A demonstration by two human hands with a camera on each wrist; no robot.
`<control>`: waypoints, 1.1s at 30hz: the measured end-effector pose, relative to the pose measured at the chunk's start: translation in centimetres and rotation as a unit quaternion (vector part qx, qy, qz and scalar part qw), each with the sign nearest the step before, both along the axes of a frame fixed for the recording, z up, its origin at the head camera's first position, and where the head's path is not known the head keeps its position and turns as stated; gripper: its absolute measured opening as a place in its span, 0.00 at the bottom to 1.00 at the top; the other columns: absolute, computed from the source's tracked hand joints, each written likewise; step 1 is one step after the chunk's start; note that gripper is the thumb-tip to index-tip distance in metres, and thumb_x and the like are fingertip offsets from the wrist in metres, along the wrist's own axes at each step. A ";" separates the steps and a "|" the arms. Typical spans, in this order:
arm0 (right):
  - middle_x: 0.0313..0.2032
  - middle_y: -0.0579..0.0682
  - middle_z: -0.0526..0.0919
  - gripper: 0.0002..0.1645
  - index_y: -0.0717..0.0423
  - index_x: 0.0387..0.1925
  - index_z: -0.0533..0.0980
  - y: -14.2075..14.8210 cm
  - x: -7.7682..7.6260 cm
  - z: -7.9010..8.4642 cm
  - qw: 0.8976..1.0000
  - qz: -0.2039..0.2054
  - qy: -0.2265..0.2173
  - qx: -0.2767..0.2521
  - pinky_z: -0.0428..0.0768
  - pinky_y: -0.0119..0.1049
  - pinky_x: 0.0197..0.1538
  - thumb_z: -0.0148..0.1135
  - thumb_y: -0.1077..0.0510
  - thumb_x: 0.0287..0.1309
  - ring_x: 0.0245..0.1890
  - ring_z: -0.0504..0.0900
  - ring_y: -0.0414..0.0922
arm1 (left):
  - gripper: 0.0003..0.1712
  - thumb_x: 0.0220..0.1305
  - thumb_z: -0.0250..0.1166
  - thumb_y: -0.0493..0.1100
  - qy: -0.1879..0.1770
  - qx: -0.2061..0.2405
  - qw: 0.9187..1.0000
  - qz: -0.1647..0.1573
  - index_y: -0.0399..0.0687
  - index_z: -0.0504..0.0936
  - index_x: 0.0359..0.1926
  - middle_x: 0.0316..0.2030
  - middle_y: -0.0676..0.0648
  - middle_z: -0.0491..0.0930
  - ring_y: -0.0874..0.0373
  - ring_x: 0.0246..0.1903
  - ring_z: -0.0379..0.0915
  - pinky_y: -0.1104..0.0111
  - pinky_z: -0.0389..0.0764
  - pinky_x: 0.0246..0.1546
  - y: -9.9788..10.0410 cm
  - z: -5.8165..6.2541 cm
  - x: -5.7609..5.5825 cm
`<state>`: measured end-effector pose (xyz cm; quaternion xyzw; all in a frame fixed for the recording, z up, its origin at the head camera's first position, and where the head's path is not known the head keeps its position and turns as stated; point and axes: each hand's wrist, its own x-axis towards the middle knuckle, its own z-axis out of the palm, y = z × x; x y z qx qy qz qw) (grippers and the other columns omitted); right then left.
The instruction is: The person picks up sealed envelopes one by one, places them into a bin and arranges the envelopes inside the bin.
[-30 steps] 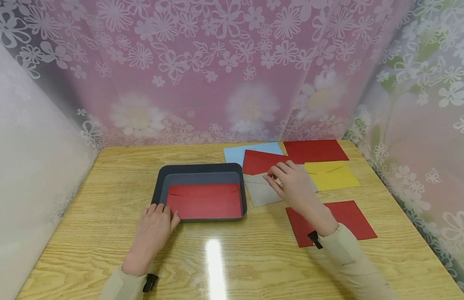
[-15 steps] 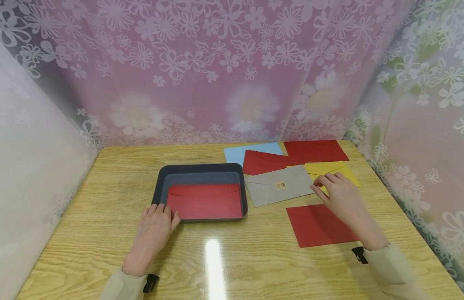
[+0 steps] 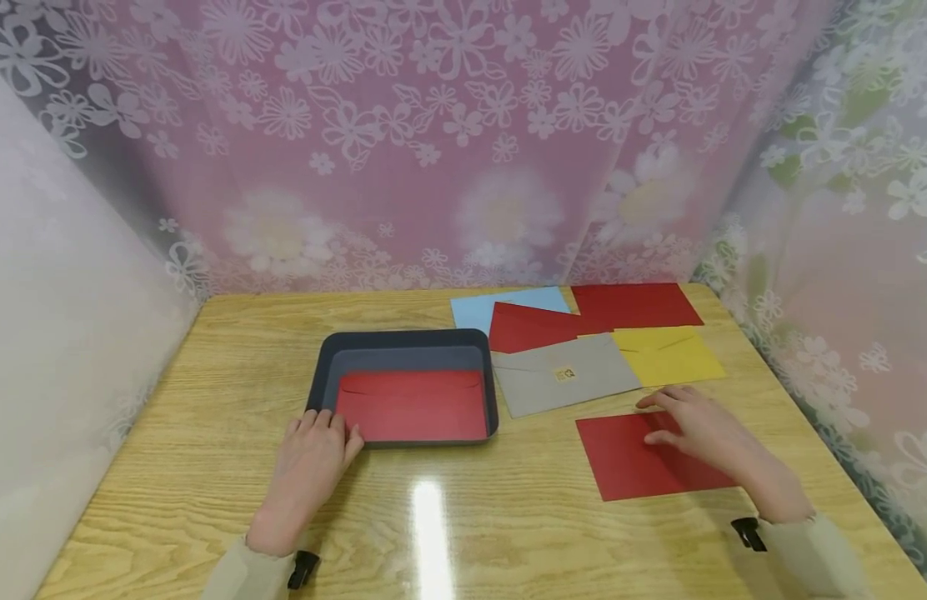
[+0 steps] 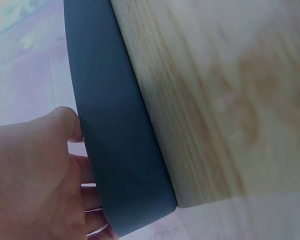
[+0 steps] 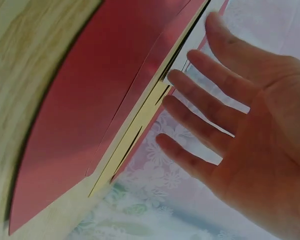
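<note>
Gripping tray (image 3: 403,338) at corner w/ L hand (image 3: 311,454); hovering w/ R hand (image 3: 696,429), fingers spread, above red env. (image 3: 621,471) on tabletop (image 3: 501,517) (nr. gray env. (image 3: 546,383)).

Ahead of you, a pink curtain (image 3: 403,125) with white flowers (image 3: 463,125) and large pale daisies (image 3: 506,212) hangs beyond the wood-grain table (image 3: 171,467). To your right, a paler floral curtain (image 3: 846,250) shows green leaves (image 3: 872,100); to your left hangs a whitish drape (image 3: 51,317). A bright reflection (image 3: 432,533) streaks the table near you.
</note>
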<state>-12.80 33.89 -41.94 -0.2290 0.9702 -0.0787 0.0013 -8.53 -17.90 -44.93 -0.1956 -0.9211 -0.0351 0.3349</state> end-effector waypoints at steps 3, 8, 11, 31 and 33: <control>0.45 0.57 0.81 0.32 0.57 0.47 0.82 0.5 0.1 -0.4 1.000 -0.004 -0.028 0.012 0.77 0.63 0.49 0.83 0.51 0.39 0.47 0.79 0.62 | 0.21 0.61 0.56 0.45 0.002 0.000 1.000 -0.002 0.48 0.59 0.15 0.15 0.50 0.59 0.53 0.17 0.53 0.65 0.57 0.21 0.0 -0.1 -0.1; 0.43 0.54 0.79 0.35 0.58 0.46 0.80 0.7 0.0 -0.9 0.999 -0.008 -0.040 0.007 0.79 0.59 0.48 0.85 0.50 0.34 0.45 0.79 0.59 | 0.21 0.61 0.59 0.46 -0.005 -0.002 1.000 0.000 0.48 0.61 0.15 0.15 0.49 0.61 0.52 0.17 0.55 0.63 0.60 0.21 -0.1 -0.4 -0.1; 0.41 0.53 0.78 0.35 0.58 0.44 0.79 0.8 -0.4 -1.1 0.999 -0.008 -0.053 -0.004 0.80 0.54 0.46 0.85 0.49 0.33 0.43 0.78 0.56 | 0.21 0.59 0.61 0.45 -0.019 -0.003 1.000 0.004 0.48 0.62 0.16 0.15 0.49 0.62 0.52 0.17 0.56 0.64 0.60 0.22 0.0 -0.4 0.0; 0.33 0.43 0.79 0.17 0.53 0.38 0.74 0.8 -2.2 -0.2 0.993 0.000 -0.111 -0.042 0.79 0.41 0.37 0.75 0.56 0.52 0.34 0.79 0.43 | 0.21 0.60 0.58 0.44 -0.006 0.005 1.000 -0.001 0.48 0.60 0.15 0.15 0.50 0.59 0.54 0.17 0.52 0.65 0.59 0.21 0.0 -0.2 -0.1; 0.32 0.42 0.81 0.14 0.52 0.39 0.76 0.7 -2.2 -0.4 0.996 0.007 -0.082 -0.045 0.80 0.41 0.37 0.73 0.59 0.55 0.33 0.80 0.43 | 0.21 0.61 0.58 0.44 -0.004 0.004 1.000 -0.001 0.48 0.61 0.15 0.15 0.50 0.60 0.54 0.17 0.54 0.64 0.61 0.21 -0.1 -0.3 -0.2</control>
